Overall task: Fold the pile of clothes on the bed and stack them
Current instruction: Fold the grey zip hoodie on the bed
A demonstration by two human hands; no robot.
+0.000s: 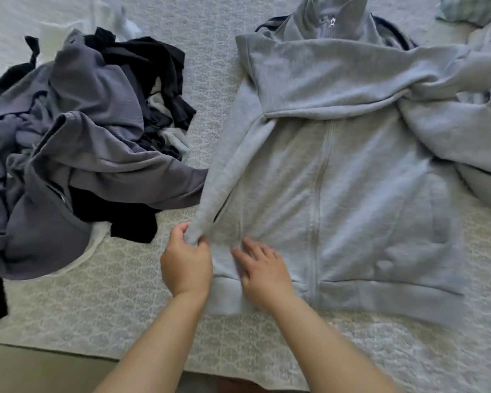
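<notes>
My left hand (186, 265) pinches the hoodie (352, 180) cuff, right hand (262, 268) flat, open — I risk dragging the body askew near the bed (125, 307) edge.

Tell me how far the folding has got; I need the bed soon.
Early. No folded stack shows. In hand: the grey zip hoodie lies flat on the bed cover, one sleeve already across its chest; the left hand pinches the other sleeve's cuff while the right hand rests near the hem. Left: the unfolded pile of grey and black clothes.
</notes>
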